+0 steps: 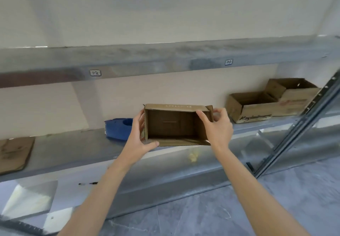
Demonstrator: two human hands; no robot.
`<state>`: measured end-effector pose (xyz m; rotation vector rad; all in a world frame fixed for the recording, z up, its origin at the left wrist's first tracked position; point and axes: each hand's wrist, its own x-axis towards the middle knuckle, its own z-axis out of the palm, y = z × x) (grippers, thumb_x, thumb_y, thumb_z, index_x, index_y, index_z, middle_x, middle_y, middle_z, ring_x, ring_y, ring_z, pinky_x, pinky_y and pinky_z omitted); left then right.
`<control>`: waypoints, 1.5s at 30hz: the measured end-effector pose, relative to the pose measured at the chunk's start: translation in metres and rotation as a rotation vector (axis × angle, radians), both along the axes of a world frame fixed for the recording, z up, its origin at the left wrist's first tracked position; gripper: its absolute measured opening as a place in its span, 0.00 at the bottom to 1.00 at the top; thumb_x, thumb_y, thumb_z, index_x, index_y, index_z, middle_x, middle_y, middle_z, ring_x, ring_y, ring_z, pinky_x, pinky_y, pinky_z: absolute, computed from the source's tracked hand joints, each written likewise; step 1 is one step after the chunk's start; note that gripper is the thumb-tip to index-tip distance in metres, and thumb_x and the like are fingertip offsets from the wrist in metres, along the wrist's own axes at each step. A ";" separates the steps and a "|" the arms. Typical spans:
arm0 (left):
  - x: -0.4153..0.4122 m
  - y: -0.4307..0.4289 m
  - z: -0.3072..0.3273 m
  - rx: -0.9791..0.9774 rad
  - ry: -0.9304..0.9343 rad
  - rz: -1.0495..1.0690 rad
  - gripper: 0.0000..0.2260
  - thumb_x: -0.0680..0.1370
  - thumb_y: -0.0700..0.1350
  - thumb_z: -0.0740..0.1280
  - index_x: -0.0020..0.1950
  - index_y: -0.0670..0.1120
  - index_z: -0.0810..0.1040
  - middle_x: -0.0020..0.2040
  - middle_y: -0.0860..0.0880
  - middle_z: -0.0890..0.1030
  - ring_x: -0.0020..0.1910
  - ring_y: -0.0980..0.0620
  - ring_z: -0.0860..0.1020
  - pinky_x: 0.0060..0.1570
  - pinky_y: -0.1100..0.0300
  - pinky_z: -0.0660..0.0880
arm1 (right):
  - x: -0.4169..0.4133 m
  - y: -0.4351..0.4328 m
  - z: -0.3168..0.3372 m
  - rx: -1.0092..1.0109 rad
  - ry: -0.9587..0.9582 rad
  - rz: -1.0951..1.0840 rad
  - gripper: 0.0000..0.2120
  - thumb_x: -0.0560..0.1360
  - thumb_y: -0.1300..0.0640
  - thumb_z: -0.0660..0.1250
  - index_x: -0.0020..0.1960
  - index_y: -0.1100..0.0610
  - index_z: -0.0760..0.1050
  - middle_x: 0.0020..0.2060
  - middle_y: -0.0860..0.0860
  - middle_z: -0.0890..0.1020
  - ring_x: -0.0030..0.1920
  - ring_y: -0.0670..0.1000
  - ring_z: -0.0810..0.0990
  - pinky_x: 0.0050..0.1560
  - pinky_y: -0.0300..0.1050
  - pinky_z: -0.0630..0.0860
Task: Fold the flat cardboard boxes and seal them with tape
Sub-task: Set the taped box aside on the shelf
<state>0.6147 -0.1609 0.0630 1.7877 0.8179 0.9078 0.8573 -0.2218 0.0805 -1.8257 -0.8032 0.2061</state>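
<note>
A small brown cardboard box (173, 125) is held up in front of the middle shelf, its open side turned toward me so the dark inside shows. My left hand (138, 134) grips its left wall, thumb hooked under the lower front edge. My right hand (215, 123) holds the right wall, index finger inside the opening and the other fingers round the outer flap. A blue tape dispenser (118, 128) lies on the shelf just left of the box.
The metal shelf (73, 149) carries flat cardboard (14, 153) at the far left and two open boxes (272, 99) at the right. An upper shelf beam (165, 59) runs above. A slanted metal upright (303, 121) stands at the right over grey floor.
</note>
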 end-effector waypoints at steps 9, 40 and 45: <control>0.109 0.027 -0.030 -0.050 0.017 -0.124 0.46 0.71 0.31 0.75 0.79 0.51 0.52 0.77 0.58 0.58 0.75 0.65 0.59 0.70 0.69 0.61 | 0.095 0.017 -0.013 -0.082 -0.069 -0.197 0.28 0.68 0.25 0.64 0.51 0.48 0.70 0.41 0.42 0.76 0.43 0.47 0.75 0.48 0.47 0.73; 0.295 0.131 -0.067 -0.160 0.049 0.186 0.35 0.71 0.46 0.78 0.73 0.56 0.64 0.71 0.57 0.70 0.70 0.54 0.70 0.49 0.79 0.70 | 0.306 0.126 -0.051 -0.180 0.129 0.444 0.25 0.78 0.50 0.68 0.74 0.44 0.65 0.61 0.42 0.76 0.61 0.44 0.72 0.59 0.40 0.67; 0.325 0.119 -0.074 -0.155 0.060 0.290 0.34 0.70 0.45 0.78 0.72 0.53 0.67 0.70 0.52 0.70 0.68 0.53 0.72 0.48 0.76 0.73 | 0.338 0.126 -0.050 -0.204 0.133 0.495 0.28 0.78 0.51 0.69 0.75 0.47 0.64 0.67 0.48 0.75 0.66 0.50 0.73 0.63 0.44 0.70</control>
